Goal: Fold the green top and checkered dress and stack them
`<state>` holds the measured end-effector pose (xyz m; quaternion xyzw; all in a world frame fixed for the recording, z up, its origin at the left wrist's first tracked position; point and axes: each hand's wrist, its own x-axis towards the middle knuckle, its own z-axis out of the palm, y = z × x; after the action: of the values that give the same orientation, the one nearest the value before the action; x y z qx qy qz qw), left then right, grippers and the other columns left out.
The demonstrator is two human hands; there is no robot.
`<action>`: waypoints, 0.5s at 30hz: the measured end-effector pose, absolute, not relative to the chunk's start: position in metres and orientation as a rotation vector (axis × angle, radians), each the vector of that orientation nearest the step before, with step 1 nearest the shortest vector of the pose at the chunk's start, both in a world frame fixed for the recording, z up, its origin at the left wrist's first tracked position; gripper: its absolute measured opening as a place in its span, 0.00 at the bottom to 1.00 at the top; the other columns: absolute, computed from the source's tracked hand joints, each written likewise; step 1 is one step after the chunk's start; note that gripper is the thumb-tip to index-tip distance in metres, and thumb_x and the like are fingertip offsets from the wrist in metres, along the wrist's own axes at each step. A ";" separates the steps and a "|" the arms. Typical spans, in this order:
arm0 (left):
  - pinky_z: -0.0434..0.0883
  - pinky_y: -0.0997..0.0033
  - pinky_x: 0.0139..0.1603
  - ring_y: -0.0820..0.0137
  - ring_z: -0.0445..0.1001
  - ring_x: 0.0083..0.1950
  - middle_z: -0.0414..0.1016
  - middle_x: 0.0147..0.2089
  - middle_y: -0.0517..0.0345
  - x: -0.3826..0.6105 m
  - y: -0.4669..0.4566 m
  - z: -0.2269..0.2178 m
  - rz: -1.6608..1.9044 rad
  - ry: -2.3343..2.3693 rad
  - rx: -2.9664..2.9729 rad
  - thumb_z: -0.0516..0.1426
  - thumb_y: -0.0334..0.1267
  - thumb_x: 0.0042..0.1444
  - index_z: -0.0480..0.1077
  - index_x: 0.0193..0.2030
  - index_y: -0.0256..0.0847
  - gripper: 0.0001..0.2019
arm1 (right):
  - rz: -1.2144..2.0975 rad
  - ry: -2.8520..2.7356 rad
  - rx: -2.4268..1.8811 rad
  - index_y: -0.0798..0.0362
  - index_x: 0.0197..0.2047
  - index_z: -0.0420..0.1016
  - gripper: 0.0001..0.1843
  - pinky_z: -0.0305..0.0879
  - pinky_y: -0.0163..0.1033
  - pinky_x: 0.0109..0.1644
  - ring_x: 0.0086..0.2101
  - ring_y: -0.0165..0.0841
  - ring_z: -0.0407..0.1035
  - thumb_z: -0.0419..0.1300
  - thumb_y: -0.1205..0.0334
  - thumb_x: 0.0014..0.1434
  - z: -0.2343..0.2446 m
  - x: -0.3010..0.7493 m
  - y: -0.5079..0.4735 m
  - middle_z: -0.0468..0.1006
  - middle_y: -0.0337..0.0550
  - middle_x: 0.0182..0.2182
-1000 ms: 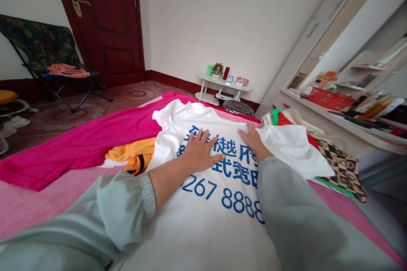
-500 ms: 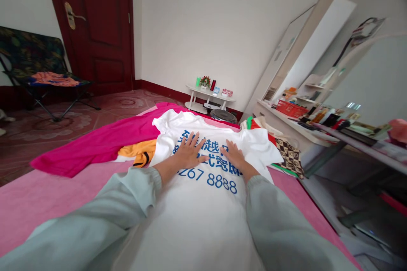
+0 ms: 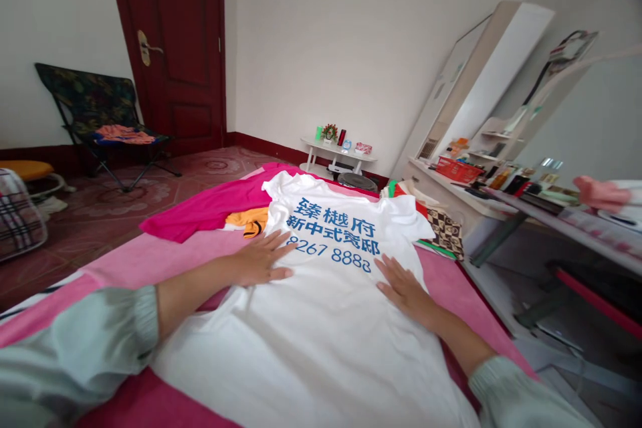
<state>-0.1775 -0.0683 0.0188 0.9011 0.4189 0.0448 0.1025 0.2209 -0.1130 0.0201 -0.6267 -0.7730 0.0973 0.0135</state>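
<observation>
A white T-shirt (image 3: 321, 321) with blue lettering and numbers lies spread out on the pink bed cover (image 3: 451, 287), its neck and sleeves toward the far end. My left hand (image 3: 261, 259) rests flat on the shirt's left side, fingers apart, just below the printing. On the opposite side my right hand (image 3: 405, 287) lies with fingers stretched out, near the end of the number row. Neither hand grips the cloth. Beyond the left sleeve are a magenta garment (image 3: 210, 204) and a bunched orange garment (image 3: 248, 221).
Folded patterned cloth (image 3: 444, 231) lies past the right sleeve. A dressing table with a red basket (image 3: 457, 170) and bottles stands to the right. At the back is a low white stand (image 3: 336, 150). A camouflage folding chair (image 3: 100, 103) is near the dark red door (image 3: 178, 47).
My hands have slid down the shirt and farther apart, from over the lettering to its two sides. The printing is now uncovered. The view has shifted left.
</observation>
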 end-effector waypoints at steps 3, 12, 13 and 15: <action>0.44 0.54 0.68 0.56 0.38 0.72 0.37 0.73 0.51 -0.208 -0.096 0.030 0.136 1.181 2.587 0.46 0.62 0.59 0.46 0.70 0.51 0.35 | 0.345 -2.424 -1.865 0.42 0.69 0.47 0.35 0.38 0.55 0.68 0.67 0.40 0.34 0.43 0.38 0.62 0.025 0.239 -0.156 0.42 0.39 0.69; 0.68 0.71 0.44 0.63 0.74 0.43 0.77 0.44 0.54 -0.241 -0.155 0.052 0.344 1.441 2.318 0.51 0.57 0.57 0.69 0.57 0.45 0.27 | 0.396 -2.000 -1.863 0.47 0.50 0.76 0.22 0.65 0.44 0.56 0.51 0.42 0.69 0.53 0.45 0.59 0.040 0.270 -0.258 0.75 0.47 0.51; 0.68 0.74 0.37 0.66 0.73 0.37 0.76 0.37 0.57 -0.239 -0.160 0.053 0.311 1.433 2.261 0.50 0.57 0.57 0.68 0.58 0.44 0.28 | 0.460 -1.961 -1.895 0.46 0.47 0.76 0.21 0.69 0.42 0.52 0.47 0.42 0.72 0.54 0.45 0.58 0.043 0.269 -0.268 0.78 0.45 0.47; 0.64 0.77 0.30 0.70 0.69 0.29 0.73 0.28 0.64 -0.234 -0.169 0.057 0.279 1.463 2.168 0.51 0.58 0.55 0.67 0.59 0.45 0.29 | 0.596 -1.922 -1.953 0.43 0.43 0.77 0.18 0.72 0.39 0.41 0.37 0.40 0.75 0.57 0.45 0.54 0.047 0.266 -0.286 0.81 0.42 0.38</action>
<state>-0.2337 -0.1687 0.0568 0.7975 0.5380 0.1026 0.2529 0.2655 -0.2860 0.0472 -0.6867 -0.6756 0.2095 0.1678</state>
